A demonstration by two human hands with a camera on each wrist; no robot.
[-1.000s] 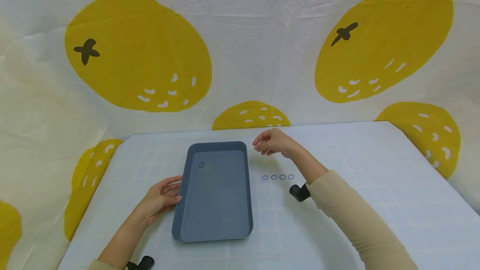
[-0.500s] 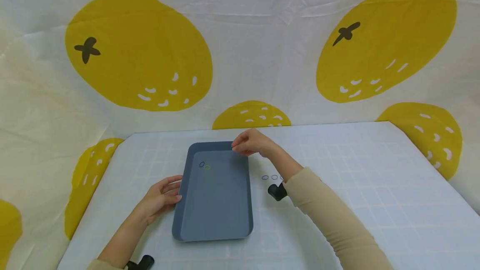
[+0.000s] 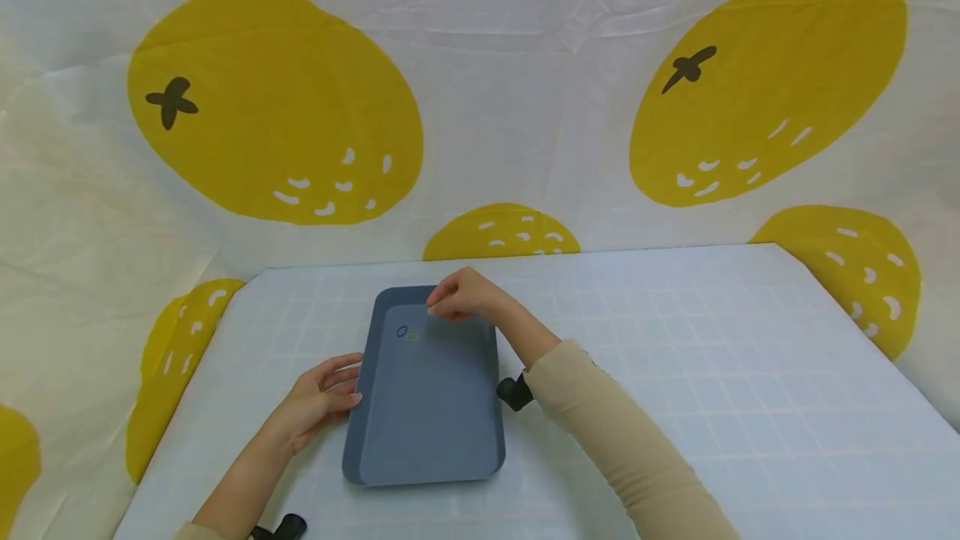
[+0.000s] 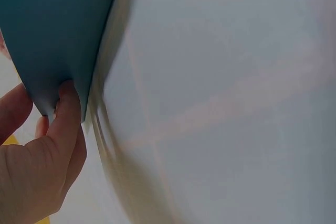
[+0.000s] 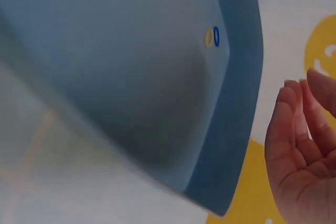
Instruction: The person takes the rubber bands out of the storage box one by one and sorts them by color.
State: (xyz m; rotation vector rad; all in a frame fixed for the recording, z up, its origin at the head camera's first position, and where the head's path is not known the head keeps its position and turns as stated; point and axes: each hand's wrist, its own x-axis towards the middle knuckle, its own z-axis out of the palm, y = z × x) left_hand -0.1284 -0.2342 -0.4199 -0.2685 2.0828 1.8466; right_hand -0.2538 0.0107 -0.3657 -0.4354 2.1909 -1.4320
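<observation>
Tray (image 3: 427, 407) looks light and stiff; left hand (image 3: 318, 401) grips its left rim, right hand (image 3: 459, 296) hovers curled above two small rings (image 3: 407, 333), grasp unclear.

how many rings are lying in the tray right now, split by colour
blue ring: 1
yellow ring: 1
total lying in the tray: 2
The right hand hovers over the tray's far end with fingers pinched; whether it holds another ring is too small to tell. The left hand holds the tray's left rim.
</observation>
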